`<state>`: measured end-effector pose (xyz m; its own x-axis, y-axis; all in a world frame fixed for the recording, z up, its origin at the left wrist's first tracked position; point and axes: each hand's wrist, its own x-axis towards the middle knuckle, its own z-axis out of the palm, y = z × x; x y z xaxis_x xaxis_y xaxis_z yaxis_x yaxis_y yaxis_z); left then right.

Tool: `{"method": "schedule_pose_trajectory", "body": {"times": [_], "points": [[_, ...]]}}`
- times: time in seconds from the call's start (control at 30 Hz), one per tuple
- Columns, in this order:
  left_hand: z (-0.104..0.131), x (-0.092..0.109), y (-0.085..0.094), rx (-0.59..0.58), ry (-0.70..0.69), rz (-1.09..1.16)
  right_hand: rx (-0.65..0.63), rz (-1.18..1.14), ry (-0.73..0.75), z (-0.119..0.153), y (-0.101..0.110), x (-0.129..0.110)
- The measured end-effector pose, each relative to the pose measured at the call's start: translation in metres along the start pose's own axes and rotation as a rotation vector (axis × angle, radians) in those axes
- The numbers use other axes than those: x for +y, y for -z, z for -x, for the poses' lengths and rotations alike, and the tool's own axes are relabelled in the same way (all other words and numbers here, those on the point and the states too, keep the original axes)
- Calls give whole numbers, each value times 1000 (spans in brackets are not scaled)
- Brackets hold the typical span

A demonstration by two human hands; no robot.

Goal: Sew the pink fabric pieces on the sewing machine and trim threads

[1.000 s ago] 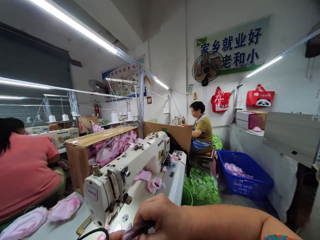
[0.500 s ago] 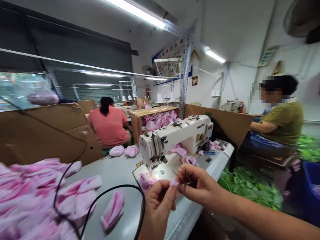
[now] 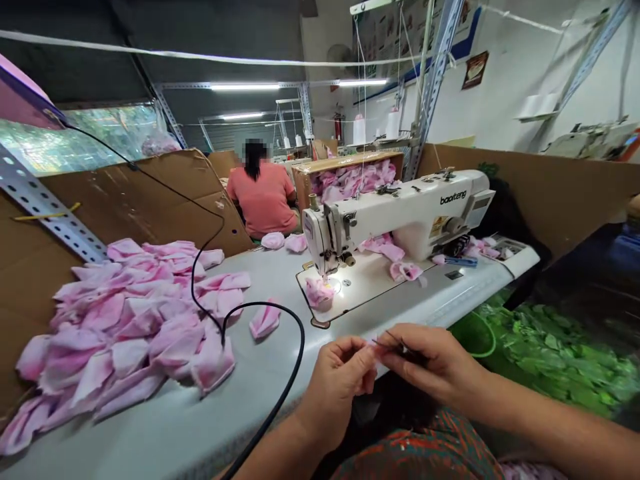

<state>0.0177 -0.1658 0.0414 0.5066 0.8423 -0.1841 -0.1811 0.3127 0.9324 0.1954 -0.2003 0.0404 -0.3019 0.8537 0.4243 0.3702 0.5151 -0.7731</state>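
Note:
My left hand [image 3: 339,383] is closed in a pinch on a small piece of pink fabric [image 3: 373,339], most of it hidden by the fingers. My right hand [image 3: 437,363] meets it at the fingertips, closed round a thin, dark, pointed metal tool [image 3: 389,343]; tweezers or snips, I cannot tell which. Both hands are over the front edge of the grey sewing table [image 3: 280,373]. Beyond them stands a white sewing machine [image 3: 395,213], with a pink fabric piece [image 3: 320,292] under its needle.
A large heap of pink fabric pieces [image 3: 150,327] covers the table's left side. A black cable [image 3: 299,327] loops beside my left arm. Cardboard panels [image 3: 140,187] border the table. Green pieces [image 3: 560,353] lie low at right. A person in a coral shirt [image 3: 264,200] sits ahead.
The view has turned right and downward, so the person at the right is mostly out of sight. My hands stay together, now nearer the table's front edge, with less of the pink fabric showing.

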Motion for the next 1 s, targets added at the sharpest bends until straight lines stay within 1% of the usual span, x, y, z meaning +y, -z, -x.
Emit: {"method": "schedule_pose_trajectory", "body": {"times": [0.1,0.17,0.33,0.47,0.57,0.63,0.67,0.77,0.8,0.87,0.93,1.0], "points": [[-3,-6,4,18,103,88,-105,37,99,4,3,10],[-8,-6,6,2,152,116,-140,75,147,2,7,17],[-25,-1,8,-2,263,158,-87,245,271,-11,15,36],[-42,-1,13,3,268,191,-155,269,330,-27,17,50],[-55,-1,21,27,258,216,-210,250,314,-39,17,58],[-63,0,27,78,226,217,-223,203,248,-45,17,61],[-67,1,30,115,206,217,-204,169,184,-48,16,63],[-76,4,37,203,167,226,-77,102,-93,-54,16,67],[-78,5,39,213,164,229,-52,91,-191,-55,17,69],[-81,6,42,217,156,242,-53,61,-336,-56,19,72],[-83,6,43,209,149,258,-79,9,-418,-56,21,75],[-84,5,42,196,145,274,-101,-32,-454,-56,23,76]]}}
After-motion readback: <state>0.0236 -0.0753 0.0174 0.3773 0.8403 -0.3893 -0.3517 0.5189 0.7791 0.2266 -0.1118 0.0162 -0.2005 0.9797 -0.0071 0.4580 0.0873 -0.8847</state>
